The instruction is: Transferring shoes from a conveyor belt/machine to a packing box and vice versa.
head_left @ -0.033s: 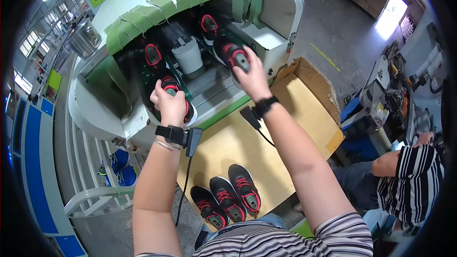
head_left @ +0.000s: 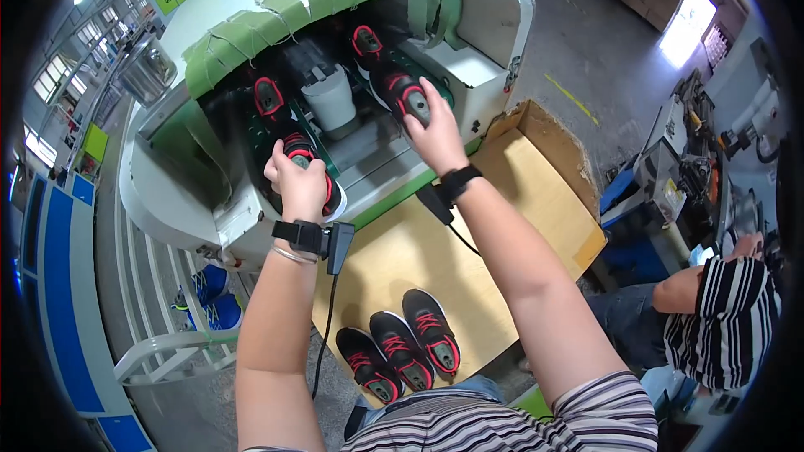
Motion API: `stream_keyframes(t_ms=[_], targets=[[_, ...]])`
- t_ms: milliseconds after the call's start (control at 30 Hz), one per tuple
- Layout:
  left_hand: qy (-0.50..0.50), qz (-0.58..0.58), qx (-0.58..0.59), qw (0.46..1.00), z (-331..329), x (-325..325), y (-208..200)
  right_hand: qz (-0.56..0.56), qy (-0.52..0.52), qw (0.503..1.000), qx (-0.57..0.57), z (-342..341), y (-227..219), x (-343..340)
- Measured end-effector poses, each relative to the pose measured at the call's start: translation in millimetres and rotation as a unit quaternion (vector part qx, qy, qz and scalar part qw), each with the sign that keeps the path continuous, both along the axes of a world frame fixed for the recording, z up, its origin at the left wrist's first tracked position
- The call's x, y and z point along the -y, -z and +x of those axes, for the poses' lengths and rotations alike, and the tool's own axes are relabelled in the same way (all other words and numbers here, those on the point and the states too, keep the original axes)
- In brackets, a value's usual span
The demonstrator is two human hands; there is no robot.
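My left hand grips the heel end of a black sneaker with red trim in the left opening of a white machine. On the right, my right hand is closed around the heel of another such sneaker, its toe pointing into the machine. Deeper inside, one more sneaker sits ahead of the left one, and another ahead of the right one. Each held sneaker has a grey-green piece in its opening, partly covered by my fingers.
Three black sneakers stand side by side on the wooden board close to my body. Green tape strips hang over the machine's mouth. A cardboard edge borders the board. Blue shoes lie at lower left. A person in a striped shirt works at right.
My right hand and its sneaker have shifted slightly, the wrist moving a little left and up. My left hand and its sneaker look unchanged.
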State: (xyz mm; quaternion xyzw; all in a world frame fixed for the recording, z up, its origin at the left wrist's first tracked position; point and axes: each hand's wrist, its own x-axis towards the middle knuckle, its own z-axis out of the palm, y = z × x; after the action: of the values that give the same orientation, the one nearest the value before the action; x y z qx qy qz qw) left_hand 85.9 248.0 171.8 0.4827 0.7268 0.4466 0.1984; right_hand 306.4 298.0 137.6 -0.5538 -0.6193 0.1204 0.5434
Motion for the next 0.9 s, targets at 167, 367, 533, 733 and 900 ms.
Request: stream_keyframes(t_ms=[167, 367, 533, 733, 900], targets=[[0.06, 0.008, 0.061, 0.996, -11, -8, -9, -0.007, 0.003, 1.0, -0.028, -4, 1, -10], [0.185, 0.05, 0.205, 0.96, -71, -22, 13, 0.122, 0.043, 0.988, -0.082, -40, -3, 54], [0.133, 0.205, -0.016, 0.97, -16, 47, 0, -0.111, -0.176, 0.978, 0.005, -28, 92, 213], [0.381, 0.103, -0.183, 0.9, 49, 96, 58, -0.37, -0.25, 0.895, -0.009, 14, 131, 352], [0.431, 0.0, -0.172, 0.886, 136, 40, 148, -0.371, -0.194, 0.904, -0.089, 13, 151, 371]])
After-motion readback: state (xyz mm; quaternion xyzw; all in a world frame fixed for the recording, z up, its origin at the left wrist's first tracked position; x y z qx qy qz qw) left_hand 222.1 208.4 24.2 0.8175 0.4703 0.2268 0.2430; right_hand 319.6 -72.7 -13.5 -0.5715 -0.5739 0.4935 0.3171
